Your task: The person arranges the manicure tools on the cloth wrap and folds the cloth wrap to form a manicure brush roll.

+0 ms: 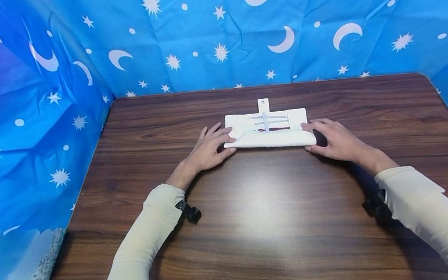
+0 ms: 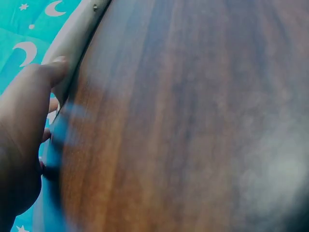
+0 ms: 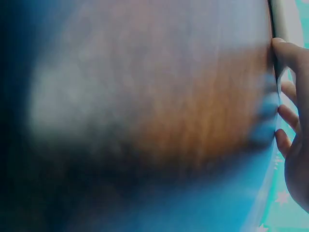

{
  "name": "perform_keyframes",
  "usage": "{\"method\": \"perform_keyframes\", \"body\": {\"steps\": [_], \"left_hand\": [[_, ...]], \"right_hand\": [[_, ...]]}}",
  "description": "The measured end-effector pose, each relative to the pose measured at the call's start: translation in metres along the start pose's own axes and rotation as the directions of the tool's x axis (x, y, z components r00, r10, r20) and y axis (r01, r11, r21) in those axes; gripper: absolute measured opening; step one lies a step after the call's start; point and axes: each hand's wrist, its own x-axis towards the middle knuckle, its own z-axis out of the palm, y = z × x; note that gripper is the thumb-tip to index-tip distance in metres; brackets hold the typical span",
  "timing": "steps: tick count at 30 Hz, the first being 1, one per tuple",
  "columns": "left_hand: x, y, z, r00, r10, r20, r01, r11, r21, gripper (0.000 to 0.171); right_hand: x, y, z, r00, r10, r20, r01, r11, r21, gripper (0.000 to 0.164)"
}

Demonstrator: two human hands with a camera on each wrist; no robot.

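Note:
A white roll-up tool pouch [image 1: 270, 140] lies on the table, its near edge folded over into a thick roll. Several slim tools [image 1: 278, 121], one of them dark red, sit crosswise under a pale strap [image 1: 265, 121]. At the far side a tab [image 1: 263, 104] with a metal snap sticks out. My left hand [image 1: 208, 150] pinches the left end of the rolled edge, thumb in front and fingers on top. Its right end is pinched by my right hand [image 1: 338, 141] in the same way. Both wrist views show thumb and fingers at the white roll [image 2: 77, 38].
The dark wood-grain table [image 1: 263, 225] carries the pouch near its back edge. Behind and to the sides hangs a blue cloth [image 1: 199, 35] with moons and stars. Small black cameras [image 1: 190, 212] are strapped at both cream sleeves [image 1: 137, 250].

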Motion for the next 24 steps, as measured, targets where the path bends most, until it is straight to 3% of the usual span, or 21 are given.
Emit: {"method": "perform_keyframes", "body": {"steps": [5, 10, 17, 21, 24], "left_hand": [[0.001, 0.001, 0.001, 0.995, -0.076, -0.060, 0.066, 0.986, -0.155, 0.039], [0.007, 0.007, 0.002, 0.976, -0.175, -0.126, 0.139, 0.957, -0.256, 0.039], [0.019, 0.014, 0.001, 0.943, -0.239, -0.232, 0.196, 0.961, -0.194, 0.042], [0.027, 0.016, 0.001, 0.933, -0.275, -0.231, 0.256, 0.960, -0.110, 0.043], [0.031, 0.018, 0.000, 0.924, -0.323, -0.207, 0.318, 0.946, -0.056, 0.042]], "right_hand": [[0.003, 0.006, 0.001, 0.999, 0.026, -0.030, -0.022, 0.992, 0.122, 0.050], [0.008, 0.007, 0.004, 0.996, 0.023, -0.087, -0.002, 0.972, 0.237, 0.028], [0.021, 0.000, -0.002, 0.988, 0.130, -0.081, -0.112, 0.973, 0.201, 0.045], [0.030, -0.004, -0.010, 0.982, 0.190, -0.007, -0.187, 0.973, 0.137, 0.052], [0.037, -0.008, -0.015, 0.973, 0.225, 0.052, -0.229, 0.970, 0.077, 0.055]]}}
